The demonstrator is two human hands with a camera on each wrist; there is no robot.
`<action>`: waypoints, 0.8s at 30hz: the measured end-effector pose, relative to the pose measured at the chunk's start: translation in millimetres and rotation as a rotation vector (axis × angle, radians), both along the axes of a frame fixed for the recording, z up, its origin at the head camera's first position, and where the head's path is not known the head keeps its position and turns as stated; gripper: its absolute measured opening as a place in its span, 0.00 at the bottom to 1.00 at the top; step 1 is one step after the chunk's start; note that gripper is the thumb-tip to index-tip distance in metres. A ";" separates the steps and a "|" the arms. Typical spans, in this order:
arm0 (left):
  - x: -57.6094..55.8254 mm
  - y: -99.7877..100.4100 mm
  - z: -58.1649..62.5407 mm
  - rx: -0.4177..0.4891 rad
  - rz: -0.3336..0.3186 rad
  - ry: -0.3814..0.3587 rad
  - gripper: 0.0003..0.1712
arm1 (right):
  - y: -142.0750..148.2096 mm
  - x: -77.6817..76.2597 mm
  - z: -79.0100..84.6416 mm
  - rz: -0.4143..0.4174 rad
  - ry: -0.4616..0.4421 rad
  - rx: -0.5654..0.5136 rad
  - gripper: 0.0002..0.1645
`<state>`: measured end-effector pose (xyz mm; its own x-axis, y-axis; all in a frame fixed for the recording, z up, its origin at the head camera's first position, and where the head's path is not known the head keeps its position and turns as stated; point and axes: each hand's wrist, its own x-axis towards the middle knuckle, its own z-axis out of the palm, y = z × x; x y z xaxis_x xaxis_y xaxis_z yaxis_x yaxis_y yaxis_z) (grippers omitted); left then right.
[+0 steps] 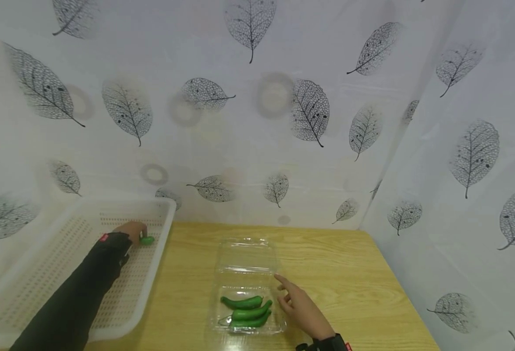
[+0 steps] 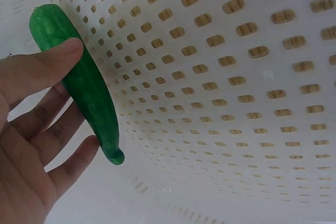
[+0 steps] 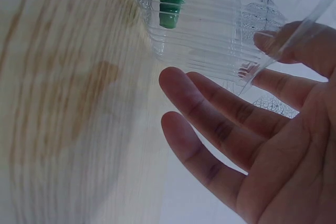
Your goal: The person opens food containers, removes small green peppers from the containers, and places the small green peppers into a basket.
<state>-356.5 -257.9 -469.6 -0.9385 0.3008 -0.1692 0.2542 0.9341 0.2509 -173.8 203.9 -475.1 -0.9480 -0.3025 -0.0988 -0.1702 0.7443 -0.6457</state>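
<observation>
My left hand (image 1: 133, 230), inside the white basket at the left, grips a green pepper (image 2: 86, 82). In the left wrist view the thumb lies across the pepper and the fingers are behind it, with its narrow tip pointing down. My right hand (image 1: 300, 307) is at the right side of a clear plastic clamshell box (image 1: 279, 321), thumb and fingertips right at its rim and the fingers loosely extended. Several green peppers (image 1: 252, 313) lie side by side in the box's near half. The box's lid (image 1: 246, 256) is folded back, flat on the table.
The white perforated basket (image 1: 154, 273) takes up the left of the wooden table (image 1: 336, 263). Behind and to the right hangs a white curtain (image 1: 257, 146) printed with dark leaves, meeting the table's back and right edges.
</observation>
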 end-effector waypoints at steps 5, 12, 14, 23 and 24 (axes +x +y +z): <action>0.9 0.5 -0.1 -0.007 0.005 -0.022 0.08 | 0.3 -0.7 0.0 0.000 -0.012 -0.009 0.32; 3.3 1.8 1.8 -0.001 -0.004 -0.021 0.11 | 0.6 -0.8 -0.7 0.006 -0.003 -0.005 0.32; 6.9 3.6 4.5 0.007 0.005 -0.019 0.11 | 0.8 -0.6 -0.9 0.004 -0.001 0.000 0.32; 16.1 6.5 13.0 0.036 0.005 -0.048 0.21 | 0.5 1.6 0.5 0.006 0.016 0.001 0.32; 14.5 5.5 11.8 0.034 -0.004 -0.045 0.22 | 0.4 1.2 0.7 0.007 0.020 0.000 0.32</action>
